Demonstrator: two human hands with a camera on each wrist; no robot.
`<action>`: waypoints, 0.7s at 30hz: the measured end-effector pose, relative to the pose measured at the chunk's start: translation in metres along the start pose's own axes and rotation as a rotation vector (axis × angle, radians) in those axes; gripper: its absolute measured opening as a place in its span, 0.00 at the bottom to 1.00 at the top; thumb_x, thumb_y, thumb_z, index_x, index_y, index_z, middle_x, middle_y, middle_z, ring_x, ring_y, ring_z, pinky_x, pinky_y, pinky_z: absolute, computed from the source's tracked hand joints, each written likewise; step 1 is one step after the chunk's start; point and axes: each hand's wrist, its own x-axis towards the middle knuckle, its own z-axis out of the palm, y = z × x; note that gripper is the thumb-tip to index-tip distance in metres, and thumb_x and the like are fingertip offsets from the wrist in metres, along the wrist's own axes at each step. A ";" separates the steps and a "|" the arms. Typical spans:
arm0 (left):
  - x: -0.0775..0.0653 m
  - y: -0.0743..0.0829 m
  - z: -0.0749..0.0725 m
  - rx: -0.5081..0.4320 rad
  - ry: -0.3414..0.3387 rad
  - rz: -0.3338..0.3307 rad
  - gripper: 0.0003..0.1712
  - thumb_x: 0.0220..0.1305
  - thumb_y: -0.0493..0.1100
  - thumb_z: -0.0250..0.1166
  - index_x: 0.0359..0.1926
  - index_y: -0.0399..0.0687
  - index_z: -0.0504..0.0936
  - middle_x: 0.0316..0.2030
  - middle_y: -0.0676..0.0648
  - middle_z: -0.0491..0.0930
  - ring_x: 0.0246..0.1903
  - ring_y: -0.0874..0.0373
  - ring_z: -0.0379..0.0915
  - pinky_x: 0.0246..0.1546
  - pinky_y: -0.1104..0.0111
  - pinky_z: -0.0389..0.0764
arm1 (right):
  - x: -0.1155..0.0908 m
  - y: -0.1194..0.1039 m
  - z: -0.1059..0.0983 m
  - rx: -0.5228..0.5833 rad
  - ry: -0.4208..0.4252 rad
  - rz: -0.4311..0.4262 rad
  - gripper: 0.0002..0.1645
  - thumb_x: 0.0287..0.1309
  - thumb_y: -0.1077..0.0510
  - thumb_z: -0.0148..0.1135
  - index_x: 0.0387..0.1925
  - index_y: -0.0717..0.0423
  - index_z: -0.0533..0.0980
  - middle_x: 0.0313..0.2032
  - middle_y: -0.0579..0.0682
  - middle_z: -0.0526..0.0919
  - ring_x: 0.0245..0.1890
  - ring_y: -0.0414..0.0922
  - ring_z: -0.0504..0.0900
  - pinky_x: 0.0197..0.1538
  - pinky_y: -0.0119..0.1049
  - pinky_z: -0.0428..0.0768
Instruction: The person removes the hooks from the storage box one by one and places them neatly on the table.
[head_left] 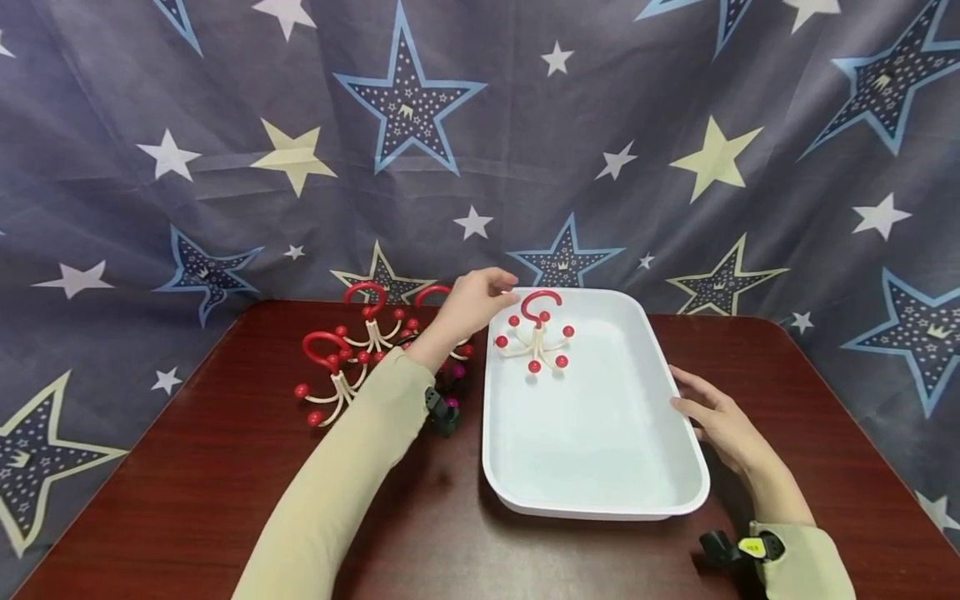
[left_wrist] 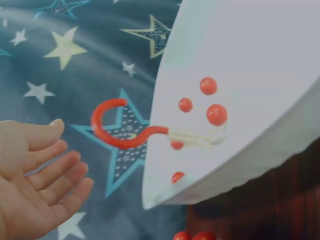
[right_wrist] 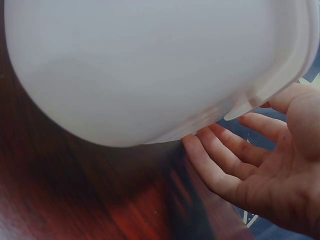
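A small multi-arm hanger (head_left: 537, 337) stands in the far left part of a white tray (head_left: 592, 450); it has a red top hook, cream curved arms and red ball tips. My left hand (head_left: 480, 296) is raised just left of that hook, beside the tray's far left corner. In the left wrist view its palm shows bare, the fingers (left_wrist: 75, 175) apart from the red hook. At the tray's right side, my right hand (head_left: 723, 421) touches the rim and outer wall with loosely extended fingers. The right wrist view shows its fingertips (right_wrist: 190, 140) against the wall's underside.
Left of the tray, several similar hangers (head_left: 339, 383) stand on the dark red wooden table (head_left: 225, 467), partly hidden by my left arm. Small purple balls (head_left: 458, 372) show among them. A star-patterned curtain (head_left: 510, 150) hangs right behind the table.
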 end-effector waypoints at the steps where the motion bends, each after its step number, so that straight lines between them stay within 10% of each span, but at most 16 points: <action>1: 0.002 0.001 0.004 0.000 -0.004 -0.009 0.18 0.62 0.45 0.62 0.53 0.47 0.79 0.50 0.47 0.81 0.46 0.55 0.77 0.47 0.64 0.78 | 0.000 0.000 0.000 0.000 0.000 0.000 0.39 0.65 0.52 0.53 0.71 0.59 0.50 0.44 0.41 0.74 0.38 0.33 0.80 0.38 0.38 0.82; 21: 0.019 0.007 0.049 -0.013 0.042 -0.062 0.14 0.64 0.38 0.60 0.51 0.47 0.80 0.45 0.46 0.83 0.40 0.56 0.77 0.43 0.67 0.78 | 0.000 0.000 0.001 0.012 -0.001 0.002 0.39 0.65 0.52 0.53 0.71 0.59 0.51 0.43 0.39 0.74 0.38 0.33 0.81 0.38 0.39 0.82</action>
